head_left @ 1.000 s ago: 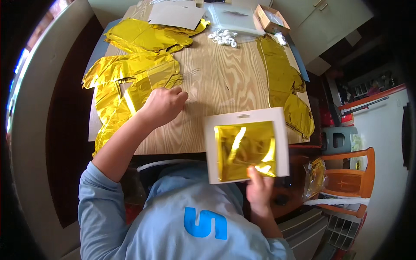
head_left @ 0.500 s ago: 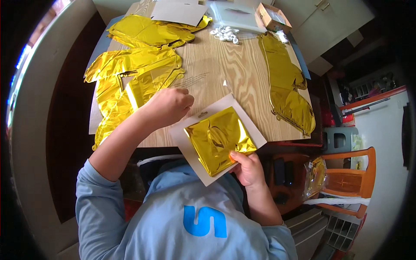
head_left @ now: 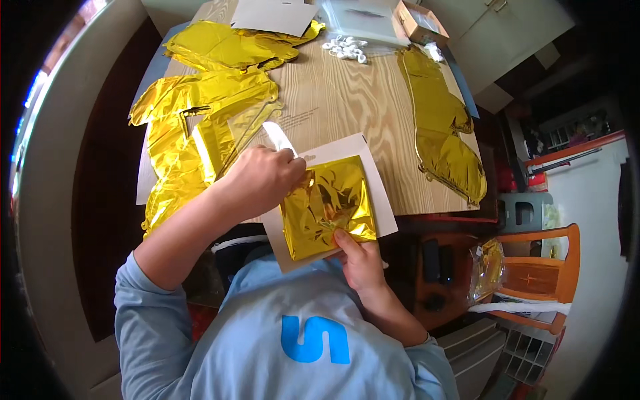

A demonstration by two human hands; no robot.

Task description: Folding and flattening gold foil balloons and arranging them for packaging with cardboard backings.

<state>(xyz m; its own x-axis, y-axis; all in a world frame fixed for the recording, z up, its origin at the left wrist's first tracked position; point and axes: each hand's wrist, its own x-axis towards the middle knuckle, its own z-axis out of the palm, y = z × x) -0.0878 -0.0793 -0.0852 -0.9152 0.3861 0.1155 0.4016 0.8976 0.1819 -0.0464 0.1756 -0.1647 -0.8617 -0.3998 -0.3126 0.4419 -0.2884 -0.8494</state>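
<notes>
My right hand (head_left: 362, 263) grips the lower edge of a folded gold foil balloon (head_left: 327, 207) and the pale card (head_left: 381, 193) under it, thumb on top. The card has a hanging slot near its upper left corner and is tilted at the table's near edge. My left hand (head_left: 267, 175) is closed at the foil's upper left corner. A white strip (head_left: 280, 139) sticks up from its fingers; its lower end is hidden by the hand. Just beyond this hand, spread gold foil balloons (head_left: 180, 110) cover the table's left side.
Another flat gold foil balloon (head_left: 437, 113) lies along the right edge of the wooden table (head_left: 340, 100). Farther back are coiled white pieces (head_left: 347, 48), clear plastic sheets (head_left: 367, 23), a small open box (head_left: 421, 27) and a pale card (head_left: 275, 17). A wooden chair (head_left: 533, 277) stands to the right.
My left hand has come down to the foil's upper left corner, and the white strip now shows at its fingers. My right hand has shifted left, with the card and folded balloon turned slightly.
</notes>
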